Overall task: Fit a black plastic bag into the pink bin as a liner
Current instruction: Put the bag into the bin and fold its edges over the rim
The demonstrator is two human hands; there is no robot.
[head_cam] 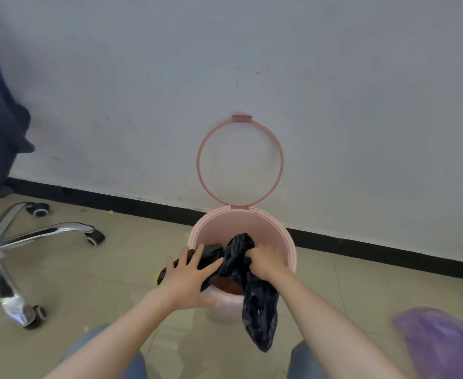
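Observation:
The round pink bin (252, 218) stands on the floor against the wall, its ring-shaped lid (198, 165) hinged up and leaning on the wall. A crumpled black plastic bag (259, 305) lies across the bin's mouth; one end hangs down over the near rim outside the bin. My right hand (265, 259) is shut on a bunch of the bag over the opening. My left hand (190, 277) lies flat with fingers spread on the bag's other end at the bin's near-left rim. Something brownish shows at the bottom inside the bin.
An office chair with a chrome star base (19, 236) and castors stands at the left. A purple plastic object (440, 343) lies at the lower right. My knees in jeans (306, 359) are at the bottom edge. The floor is tiled, with a black skirting along the white wall.

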